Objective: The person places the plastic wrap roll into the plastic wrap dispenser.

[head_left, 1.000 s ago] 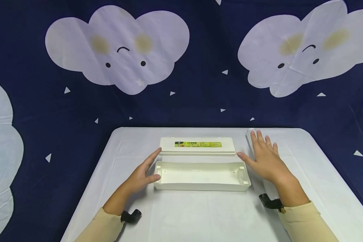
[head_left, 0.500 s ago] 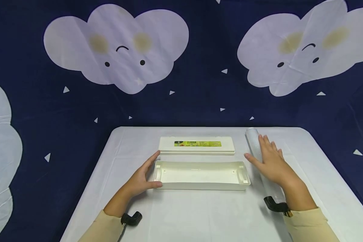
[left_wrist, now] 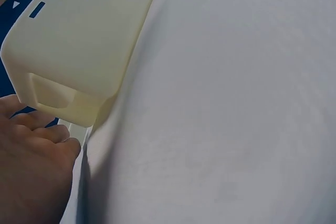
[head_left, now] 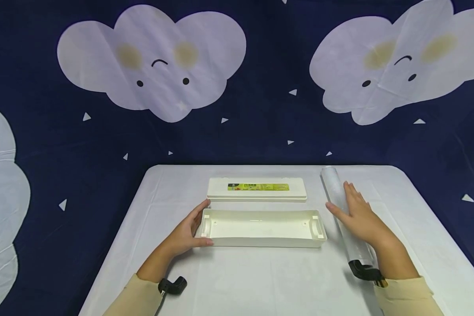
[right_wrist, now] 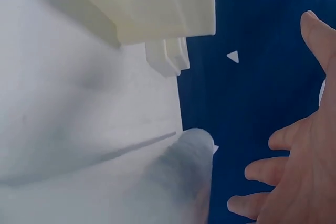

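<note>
A cream plastic box base [head_left: 260, 224], long and open-topped, lies in the middle of the white table. My left hand [head_left: 183, 232] spans its left end, thumb along the front wall and fingers by the back corner. In the left wrist view the fingers [left_wrist: 39, 129] are lightly bent beside the box end. A translucent whitish roll, like cling film [head_left: 333, 186], lies slantwise to the right of the box. Over its right side my right hand [head_left: 363, 219] is spread, thumb pointing across the roll. The right wrist view shows its fingers [right_wrist: 265, 171] apart with nothing between them.
Behind the base lies a matching cream lid [head_left: 256, 193] with a yellow-green label. The white-covered table [head_left: 174, 184] ends at a dark blue cloth [head_left: 260, 145] printed with clouds. Black wrist-camera mounts [head_left: 171, 286] stick out inward from both wrists.
My right hand has moved right and toward me, uncovering more of the roll. My left thumb has shifted slightly down and right along the base's front; its fingertips sit slightly lower. Base and lid stay put.
</note>
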The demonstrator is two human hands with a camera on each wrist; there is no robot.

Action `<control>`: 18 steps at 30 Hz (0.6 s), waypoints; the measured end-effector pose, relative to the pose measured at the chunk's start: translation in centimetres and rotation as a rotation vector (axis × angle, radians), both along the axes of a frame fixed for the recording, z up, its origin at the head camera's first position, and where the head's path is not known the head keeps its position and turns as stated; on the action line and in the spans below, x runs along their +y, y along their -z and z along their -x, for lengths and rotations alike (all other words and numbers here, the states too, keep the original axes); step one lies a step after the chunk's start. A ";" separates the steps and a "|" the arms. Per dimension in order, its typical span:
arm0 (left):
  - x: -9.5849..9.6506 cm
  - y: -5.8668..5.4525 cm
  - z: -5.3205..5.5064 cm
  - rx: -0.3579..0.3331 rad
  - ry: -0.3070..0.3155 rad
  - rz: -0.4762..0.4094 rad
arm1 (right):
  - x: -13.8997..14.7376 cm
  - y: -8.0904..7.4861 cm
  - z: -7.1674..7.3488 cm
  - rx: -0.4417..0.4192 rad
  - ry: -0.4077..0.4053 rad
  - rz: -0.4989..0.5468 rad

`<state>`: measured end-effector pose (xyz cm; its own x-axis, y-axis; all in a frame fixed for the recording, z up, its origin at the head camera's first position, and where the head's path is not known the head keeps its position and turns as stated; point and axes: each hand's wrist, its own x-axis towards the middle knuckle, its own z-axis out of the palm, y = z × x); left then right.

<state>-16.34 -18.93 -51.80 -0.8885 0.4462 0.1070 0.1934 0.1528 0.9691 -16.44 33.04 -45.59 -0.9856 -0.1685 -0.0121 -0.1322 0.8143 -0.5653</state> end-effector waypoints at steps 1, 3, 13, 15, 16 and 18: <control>0.1 0.0 0.0 -0.010 0.000 -0.007 | 0.2 0.1 -0.1 0.000 0.001 0.003; 0.1 0.1 0.0 -0.036 -0.009 -0.020 | 0.5 0.4 -0.2 -0.003 0.007 0.012; 0.3 0.6 0.3 -0.150 0.030 -0.198 | 1.7 1.6 -0.5 -0.075 0.035 0.066; 0.4 0.7 0.2 -0.164 0.029 -0.229 | 1.8 1.8 -0.6 -0.091 0.038 0.065; 0.5 0.7 0.2 -0.171 0.025 -0.238 | 1.8 1.9 -0.7 -0.098 0.040 0.065; 0.6 0.8 0.2 -0.174 0.018 -0.247 | 1.9 2.2 -0.8 -0.102 0.045 0.061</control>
